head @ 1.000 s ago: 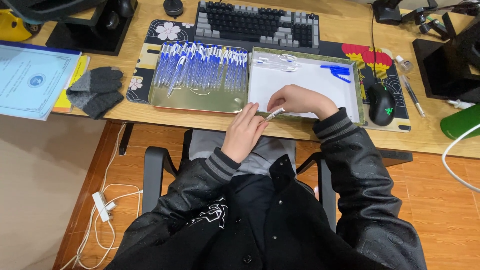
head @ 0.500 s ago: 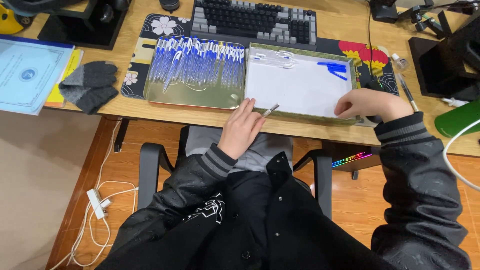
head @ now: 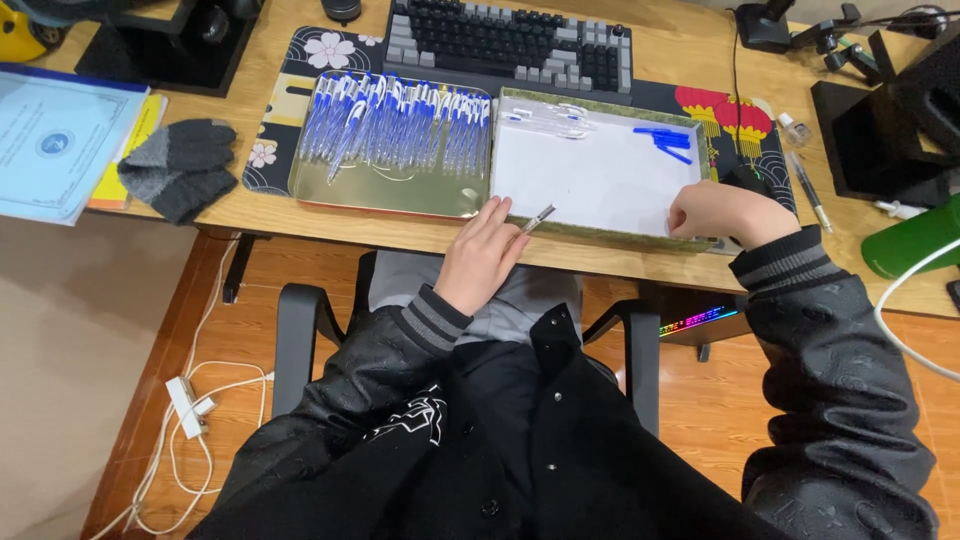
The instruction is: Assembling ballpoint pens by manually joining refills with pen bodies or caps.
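Observation:
My left hand (head: 483, 252) rests at the desk's front edge and holds a small clear pen barrel (head: 537, 219) that points up and to the right. My right hand (head: 718, 213) lies curled on the right rim of a shallow tray lined with white paper (head: 600, 180); whether it grips anything is hidden. Blue pen parts (head: 665, 140) and clear pen barrels (head: 550, 115) lie at the far side of that tray. To its left a metal tray (head: 390, 195) holds several blue-and-white pens (head: 395, 125).
A keyboard (head: 510, 45) lies behind the trays on a patterned desk mat. Grey gloves (head: 180, 165) and a light-blue paper (head: 55, 140) sit at the left. A computer mouse (head: 745, 180), a pen (head: 808, 190) and a green bottle (head: 915, 245) are at the right.
My right hand left my left hand and moved right across the white tray to its right rim. My left hand stayed put with the clear barrel.

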